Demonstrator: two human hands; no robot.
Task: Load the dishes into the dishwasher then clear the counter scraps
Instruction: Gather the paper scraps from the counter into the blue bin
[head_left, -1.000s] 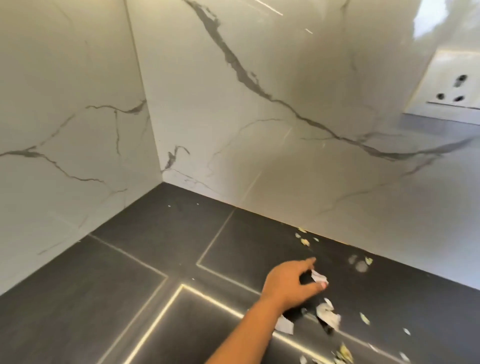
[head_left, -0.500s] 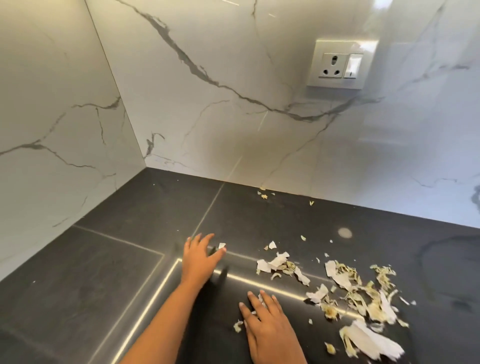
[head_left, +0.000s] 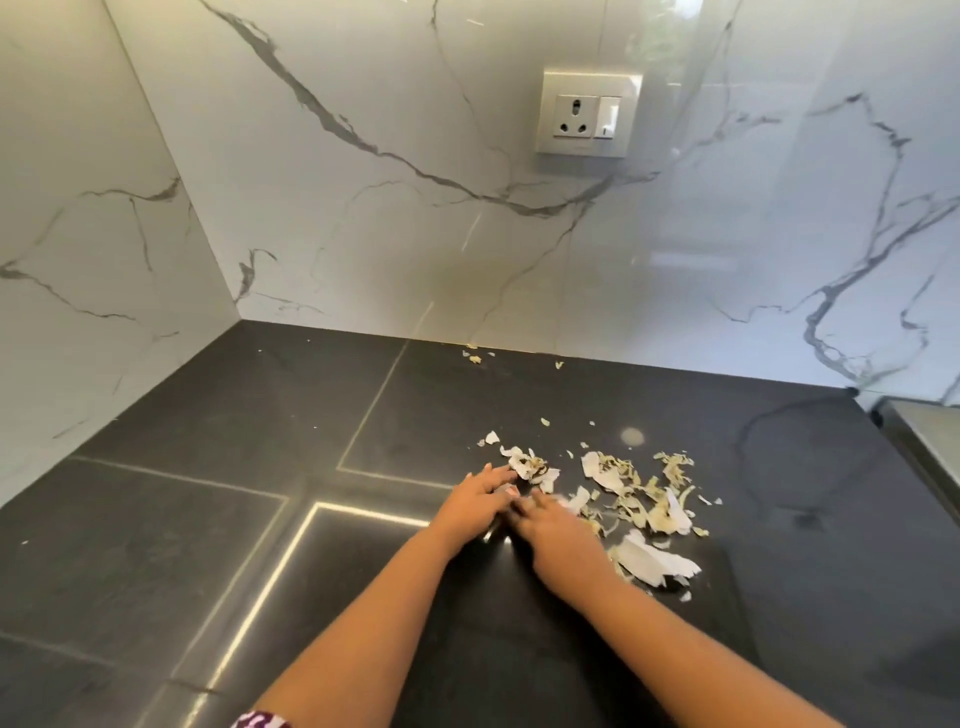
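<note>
A: Hands first: the left hand (head_left: 475, 501) lies flat on the dark grey stone counter (head_left: 218, 519), fingers spread and gripping nothing, its fingertips at the near edge of the heap of pale, papery white and yellow-green vegetable scraps (head_left: 636, 496). The right hand (head_left: 553, 535) is beside it, touching or nearly so, palm down and loosely open; its fingertips are blurred, so whether it pinches a flake cannot be told.

B: So the person seems to be raking the scraps together. What could spoil that?

A: The peelings look light and dry (thin as paper), so a quick sweep would likely scatter them, not gather them. The large white shred (head_left: 652, 564) lies just right of the right wrist, and the forearm could drag it toward the counter's front edge.

B: And further out?

A: A few crumbs (head_left: 474, 357) sit against the white veined marble backsplash (head_left: 415, 234), well apart from the heap, under the beige wall socket (head_left: 589, 113). A sweep confined to the heap would probably miss them.
</note>
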